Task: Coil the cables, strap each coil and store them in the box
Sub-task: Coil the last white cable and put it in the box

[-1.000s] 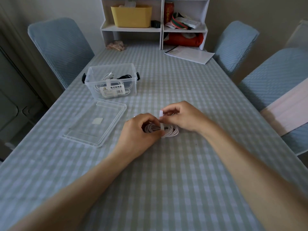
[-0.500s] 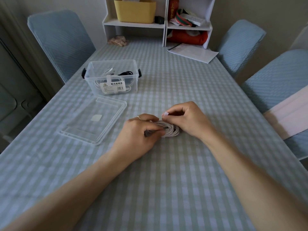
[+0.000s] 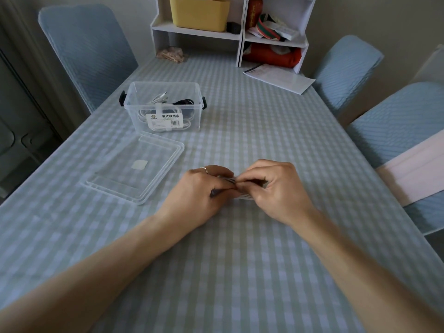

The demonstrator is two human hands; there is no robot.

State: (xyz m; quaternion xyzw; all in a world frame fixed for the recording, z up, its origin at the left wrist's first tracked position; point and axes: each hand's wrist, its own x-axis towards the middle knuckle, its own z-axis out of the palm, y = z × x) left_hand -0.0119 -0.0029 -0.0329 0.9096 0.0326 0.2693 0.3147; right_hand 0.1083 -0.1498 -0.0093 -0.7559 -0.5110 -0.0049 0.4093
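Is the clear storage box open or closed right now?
Open. The clear box has no lid on it; its lid lies flat on the tablecloth in front of it, and coiled cables show inside.

White label (image 3: 164, 119) on front wall of clear box (image 3: 192, 92): bold line reads "欧式收纳盒"; small logo at left and fine print under it too small to read. Red can (image 3: 255, 6) on shelf unit (image 3: 240, 36): gold markings, illegible. Paper sheet (image 3: 280, 77) on table: print blurred, unreadable.
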